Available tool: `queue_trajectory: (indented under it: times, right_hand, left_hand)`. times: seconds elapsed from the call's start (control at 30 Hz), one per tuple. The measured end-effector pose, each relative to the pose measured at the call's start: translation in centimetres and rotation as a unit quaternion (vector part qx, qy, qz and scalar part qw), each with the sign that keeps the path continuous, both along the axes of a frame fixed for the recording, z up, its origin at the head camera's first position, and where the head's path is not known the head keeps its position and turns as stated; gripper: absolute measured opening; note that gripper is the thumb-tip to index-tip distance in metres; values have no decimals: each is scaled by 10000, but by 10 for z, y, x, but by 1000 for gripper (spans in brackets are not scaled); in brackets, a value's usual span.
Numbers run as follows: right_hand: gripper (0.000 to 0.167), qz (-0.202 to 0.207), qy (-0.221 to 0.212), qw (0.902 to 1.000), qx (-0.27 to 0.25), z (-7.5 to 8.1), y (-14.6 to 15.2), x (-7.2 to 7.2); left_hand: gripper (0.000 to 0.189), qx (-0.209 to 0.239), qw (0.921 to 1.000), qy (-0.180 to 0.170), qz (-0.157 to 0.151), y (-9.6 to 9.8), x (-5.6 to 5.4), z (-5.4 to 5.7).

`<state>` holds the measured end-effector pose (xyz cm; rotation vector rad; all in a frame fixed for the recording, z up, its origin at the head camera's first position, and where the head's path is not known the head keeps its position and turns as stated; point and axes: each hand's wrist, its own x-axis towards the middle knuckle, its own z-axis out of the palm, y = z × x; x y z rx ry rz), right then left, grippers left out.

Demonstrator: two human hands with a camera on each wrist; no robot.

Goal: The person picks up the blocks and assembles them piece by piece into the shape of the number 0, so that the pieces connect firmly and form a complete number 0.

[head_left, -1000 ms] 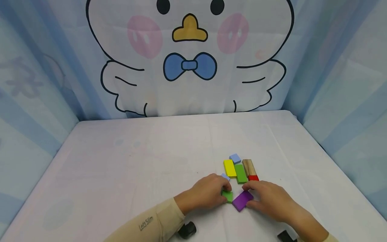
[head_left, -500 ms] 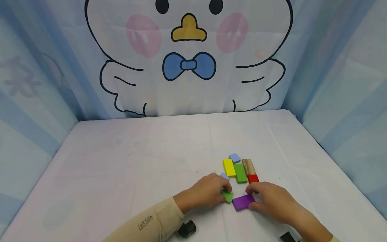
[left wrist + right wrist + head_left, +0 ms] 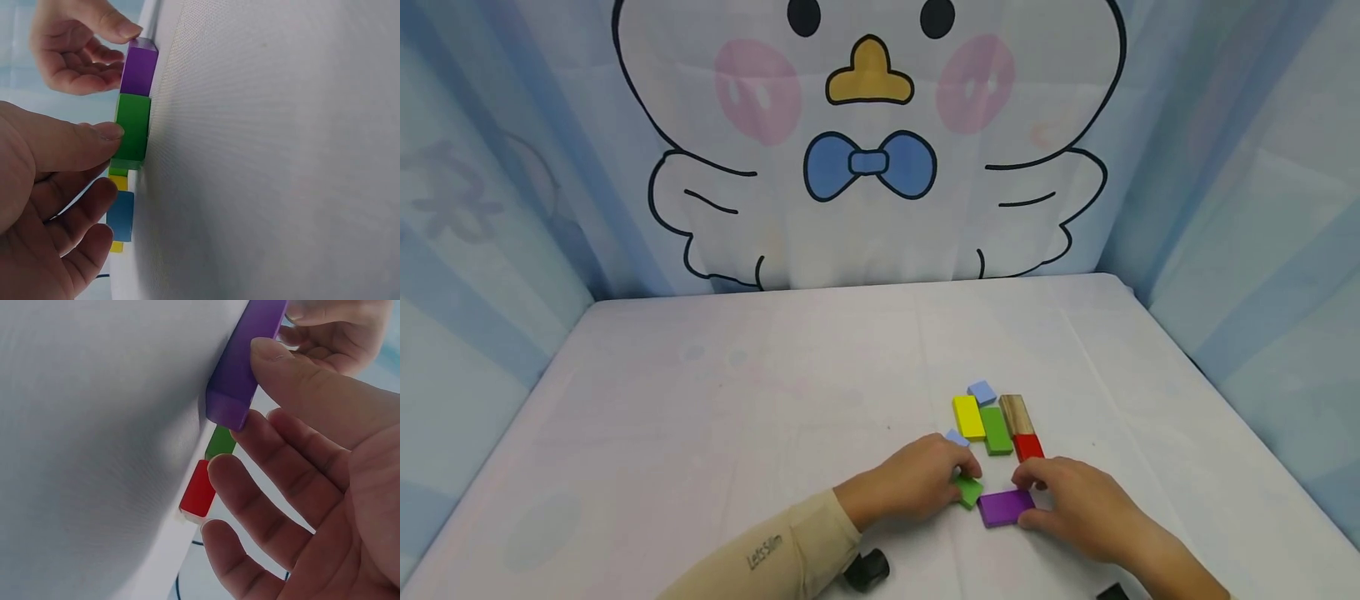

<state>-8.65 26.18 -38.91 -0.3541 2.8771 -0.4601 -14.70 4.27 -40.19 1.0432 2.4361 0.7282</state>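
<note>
My left hand (image 3: 928, 475) pinches a small green block (image 3: 970, 491) between thumb and fingers; the left wrist view shows the thumb on the near side of this block (image 3: 132, 128). Just right of it, a flat purple block (image 3: 1006, 508) lies turned nearly sideways, its left end at the green one. My right hand (image 3: 1078, 504) holds the purple block's right end, thumb and forefinger on it in the right wrist view. Beyond the hands lie a yellow block (image 3: 968, 418), a longer green block (image 3: 997, 431), a wooden block (image 3: 1017, 415) and a red block (image 3: 1028, 447).
A light blue block (image 3: 982, 392) sits at the far end of the group. Another light blue block (image 3: 957, 437) is partly hidden behind my left hand. All stand on a white-covered table (image 3: 737, 400), with a printed curtain (image 3: 872, 233) behind it.
The purple block has turned from slanted to nearly sideways under my right hand, which shifted slightly right. The small green block has turned and moved slightly right with my left hand.
</note>
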Motion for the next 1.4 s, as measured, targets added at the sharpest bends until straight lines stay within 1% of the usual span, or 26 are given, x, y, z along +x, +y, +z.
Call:
queue_trajectory:
  times: [0.13, 0.33, 0.47, 0.77, 1.03, 1.2, 1.4]
  right_hand:
    - [35, -44, -61, 9998, -163, -1, 2, 0]
    - [35, 235, -211, 9958, -854, -4, 10, 0]
    - [36, 227, -368, 9924, -1154, -5, 13, 0]
    - [39, -260, -808, 9891, -1202, -3, 13, -2]
    - [38, -392, -848, 9888, -1166, -5, 13, -1]
    - [38, -491, -842, 9891, -1108, -5, 11, -1]
    - [37, -666, -870, 9892, -972, -4, 7, 0]
  left_hand:
    - [26, 94, 9999, -139, 35, 0, 0, 0]
    - [26, 184, 9994, -282, 45, 1, 1, -1]
    - [26, 200, 9992, -336, 87, 2, 1, -1]
    - [26, 153, 9992, -360, 89, 4, 1, 0]
    - [26, 145, 9993, -341, 18, 4, 0, 1]
    - [26, 130, 9991, -405, 57, 5, 1, 2]
    - [27, 62, 9993, -360, 79, 5, 3, 4]
